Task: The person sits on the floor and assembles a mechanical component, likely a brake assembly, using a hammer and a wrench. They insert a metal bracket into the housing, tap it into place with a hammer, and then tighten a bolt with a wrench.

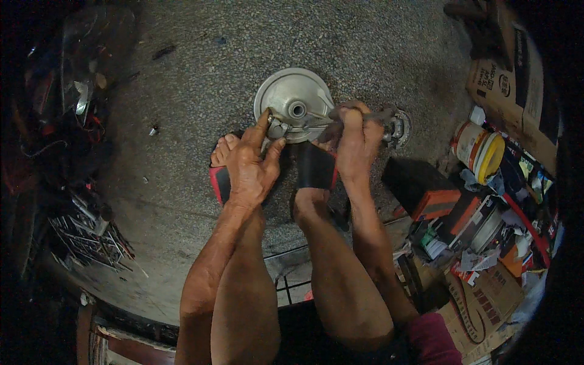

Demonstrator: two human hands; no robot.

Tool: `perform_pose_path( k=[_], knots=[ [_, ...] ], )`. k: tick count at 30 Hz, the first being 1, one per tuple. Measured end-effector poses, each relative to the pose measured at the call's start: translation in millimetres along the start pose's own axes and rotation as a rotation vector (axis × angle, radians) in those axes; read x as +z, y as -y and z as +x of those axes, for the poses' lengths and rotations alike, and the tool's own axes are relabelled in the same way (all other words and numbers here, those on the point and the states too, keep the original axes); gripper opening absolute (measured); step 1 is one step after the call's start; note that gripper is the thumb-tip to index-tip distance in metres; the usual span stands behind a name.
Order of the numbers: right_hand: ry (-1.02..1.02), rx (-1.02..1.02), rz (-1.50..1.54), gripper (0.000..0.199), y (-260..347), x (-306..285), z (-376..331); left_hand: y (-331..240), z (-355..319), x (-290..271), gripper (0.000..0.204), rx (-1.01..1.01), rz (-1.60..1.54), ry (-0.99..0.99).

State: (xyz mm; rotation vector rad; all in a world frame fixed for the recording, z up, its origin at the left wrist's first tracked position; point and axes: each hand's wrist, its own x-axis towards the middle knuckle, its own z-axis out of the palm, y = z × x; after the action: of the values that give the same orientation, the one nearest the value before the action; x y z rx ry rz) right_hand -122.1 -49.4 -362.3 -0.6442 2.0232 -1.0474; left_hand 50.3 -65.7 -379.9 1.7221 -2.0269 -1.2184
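Note:
A round silver drum brake plate (pixel 291 89) with a hub hole lies on the floor in front of my feet. My left hand (pixel 252 161) grips its near-left edge, index finger and thumb at either side of a small lever clamp (pixel 278 128). Closed around a long greyish tool (pixel 383 114) is my right hand (pixel 358 137), at the plate's right side. The tool lies roughly crosswise, and my fingers hide much of it, so its kind is unclear. Right of that hand sits a toothed round metal part (pixel 398 129), partly covered.
My sandalled feet (pixel 315 167) flank the work. To the right stand a dark box with an orange end (pixel 435 204), a white-and-yellow tub (pixel 477 152), cardboard boxes (pixel 505 91) and scattered packaging. Metal rods (pixel 91 237) and dark clutter lie at left on the speckled floor (pixel 194 67).

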Motion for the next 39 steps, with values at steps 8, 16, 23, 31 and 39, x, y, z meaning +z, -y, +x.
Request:
perform_pose_path(
  k=[8,16,23,31,39],
  knots=[
    [0.203,-0.387,-0.253,0.021,13.5,0.4,-38.2,8.6,0.1,4.5,0.054,0.024,0.047,-0.028],
    [0.143,-0.845,-0.294,0.013,-22.1,9.9,-48.1,6.2,0.1,1.7,0.055,0.017,0.070,-0.005],
    [0.205,-0.821,-0.307,0.021,-20.4,7.7,-48.0,8.4,-0.3,4.0,0.055,0.019,-0.001,-0.021],
    [0.223,-0.789,-0.253,0.017,-28.5,7.3,-56.2,6.9,-0.2,5.1,0.053,0.066,0.037,-0.035],
    [0.318,-0.559,-0.288,0.017,11.5,7.8,-28.2,5.9,0.2,-0.6,0.051,0.028,0.007,-0.016]
  ],
)
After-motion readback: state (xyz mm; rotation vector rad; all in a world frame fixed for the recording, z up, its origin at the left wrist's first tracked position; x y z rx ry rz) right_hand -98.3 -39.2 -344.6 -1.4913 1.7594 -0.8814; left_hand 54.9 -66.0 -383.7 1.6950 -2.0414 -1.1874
